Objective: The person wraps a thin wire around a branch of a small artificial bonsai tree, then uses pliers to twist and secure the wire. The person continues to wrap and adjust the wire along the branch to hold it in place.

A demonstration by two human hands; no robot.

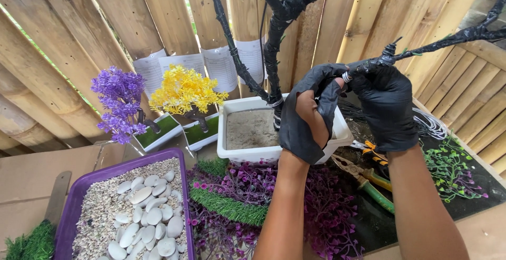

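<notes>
Fingers (337,83) of both gloved hands pinch a taped branch (421,49) above the sand-filled white pot (232,149).

Both hands wear black gloves of thin, slightly glossy, wrinkled material. The left hand's (308,115) glove gapes at about 12 o'clock, perhaps torn; the right hand's (387,107) looks whole. Both forearms are bare, sleeveless.
</notes>
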